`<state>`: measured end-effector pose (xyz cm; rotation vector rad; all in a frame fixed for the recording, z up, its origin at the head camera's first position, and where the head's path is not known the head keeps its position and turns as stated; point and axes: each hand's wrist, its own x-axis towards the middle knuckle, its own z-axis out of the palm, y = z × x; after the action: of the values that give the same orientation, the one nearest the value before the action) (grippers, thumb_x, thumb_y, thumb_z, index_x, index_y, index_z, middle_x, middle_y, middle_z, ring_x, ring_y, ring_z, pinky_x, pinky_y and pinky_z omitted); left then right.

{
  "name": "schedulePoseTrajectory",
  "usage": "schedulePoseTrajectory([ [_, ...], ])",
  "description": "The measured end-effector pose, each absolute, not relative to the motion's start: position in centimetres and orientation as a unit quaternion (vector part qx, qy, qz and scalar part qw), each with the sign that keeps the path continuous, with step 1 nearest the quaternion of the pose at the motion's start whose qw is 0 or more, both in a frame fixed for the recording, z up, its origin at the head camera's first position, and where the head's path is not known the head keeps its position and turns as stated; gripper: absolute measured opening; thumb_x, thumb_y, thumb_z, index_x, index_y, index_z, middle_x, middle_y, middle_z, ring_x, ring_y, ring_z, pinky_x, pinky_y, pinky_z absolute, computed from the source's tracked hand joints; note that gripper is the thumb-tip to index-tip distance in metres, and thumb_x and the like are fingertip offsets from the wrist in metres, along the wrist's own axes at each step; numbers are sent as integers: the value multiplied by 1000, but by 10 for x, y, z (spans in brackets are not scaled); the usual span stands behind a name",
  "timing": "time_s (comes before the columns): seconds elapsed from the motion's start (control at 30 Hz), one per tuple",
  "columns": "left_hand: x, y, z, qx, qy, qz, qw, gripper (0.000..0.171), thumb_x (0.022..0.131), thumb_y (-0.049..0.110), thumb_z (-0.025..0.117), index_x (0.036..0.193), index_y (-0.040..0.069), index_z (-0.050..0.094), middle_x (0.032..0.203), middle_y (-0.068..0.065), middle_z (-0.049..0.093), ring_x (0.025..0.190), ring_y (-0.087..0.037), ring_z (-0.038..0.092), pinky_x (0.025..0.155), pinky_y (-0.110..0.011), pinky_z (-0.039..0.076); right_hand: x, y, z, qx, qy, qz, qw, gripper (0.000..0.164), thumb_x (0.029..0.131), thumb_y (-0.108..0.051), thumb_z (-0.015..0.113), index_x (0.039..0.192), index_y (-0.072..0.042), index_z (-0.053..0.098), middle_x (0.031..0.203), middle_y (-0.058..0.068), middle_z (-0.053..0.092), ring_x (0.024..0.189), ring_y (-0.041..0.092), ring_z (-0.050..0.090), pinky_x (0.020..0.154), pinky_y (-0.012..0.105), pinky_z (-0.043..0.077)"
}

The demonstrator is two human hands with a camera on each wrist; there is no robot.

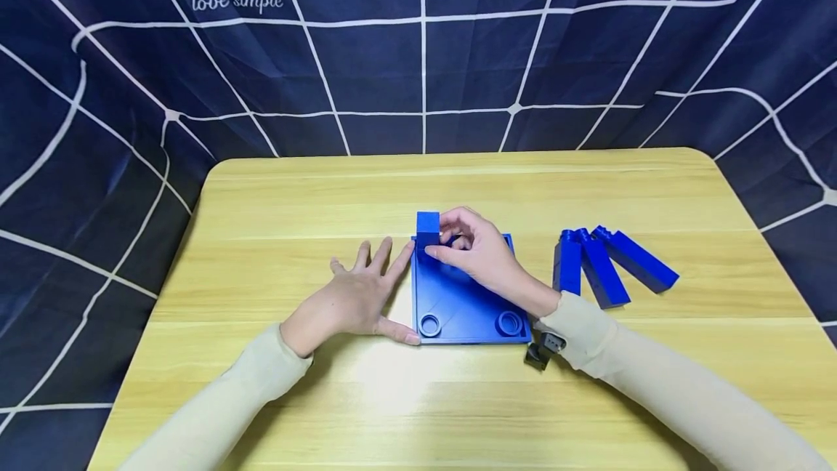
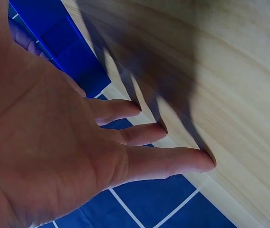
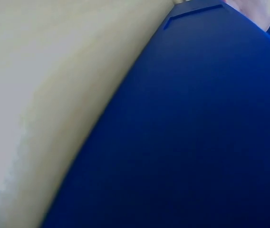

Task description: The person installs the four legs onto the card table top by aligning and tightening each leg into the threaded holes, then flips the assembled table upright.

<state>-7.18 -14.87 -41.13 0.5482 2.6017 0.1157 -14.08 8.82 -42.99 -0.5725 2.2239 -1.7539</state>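
Observation:
A square blue panel [image 1: 458,304] with a raised rim and round sockets at its near corners lies on the table. At its far left corner stands an upright blue leg [image 1: 428,227], square in section. My right hand [image 1: 480,249] grips this leg from the right, thumb in front and fingers curled behind. My left hand [image 1: 356,296] rests beside the panel with fingers spread, its index fingertip and thumb tip at the left edge. In the left wrist view, blue plastic [image 2: 63,42] shows beyond the straight fingers [image 2: 168,161]. A broad blue surface [image 3: 173,118] fills much of the right wrist view.
Three more blue legs lie to the right of the panel: a left one [image 1: 567,267], a middle one [image 1: 603,271] and a right one [image 1: 639,262]. A small black object [image 1: 538,356] is by the right cuff. Dark blue checked cloth [image 1: 484,64] hangs around the wooden table [image 1: 314,202].

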Motion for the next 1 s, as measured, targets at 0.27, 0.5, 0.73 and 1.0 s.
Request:
schedulePoseTrajectory([
  [0.27, -70, -150, -413, 199, 950, 44, 236, 147, 74, 97, 67, 176, 23, -9, 179, -27, 7, 158, -61, 15, 101, -92, 31, -137, 88, -433, -199, 758, -607, 128, 35, 96, -7, 85, 125, -4, 66, 102, 12, 70, 72, 23, 64, 59, 21, 46],
  [0.5, -71, -148, -412, 201, 950, 37, 235, 147, 74, 98, 65, 176, 23, -9, 179, -27, 7, 158, -61, 15, 101, -92, 31, -139, 87, -434, -204, 756, -611, 118, 34, 95, -6, 85, 124, -5, 66, 98, 12, 69, 72, 23, 64, 60, 21, 47],
  [0.73, -70, -150, -411, 199, 950, 37, 238, 148, 74, 97, 66, 176, 23, -10, 179, -27, 6, 158, -61, 14, 102, -92, 31, -140, 86, -434, -211, 760, -604, 115, 34, 94, -7, 86, 123, -5, 67, 96, 12, 69, 73, 23, 63, 60, 22, 46],
  [1.0, -71, -149, -412, 201, 950, 34, 239, 147, 74, 98, 65, 176, 23, -11, 179, -26, 5, 159, -61, 12, 103, -92, 29, -144, 88, -431, -224, 778, -576, 111, 53, 93, -10, 89, 141, -4, 68, 103, 13, 62, 81, 26, 59, 69, 22, 48],
])
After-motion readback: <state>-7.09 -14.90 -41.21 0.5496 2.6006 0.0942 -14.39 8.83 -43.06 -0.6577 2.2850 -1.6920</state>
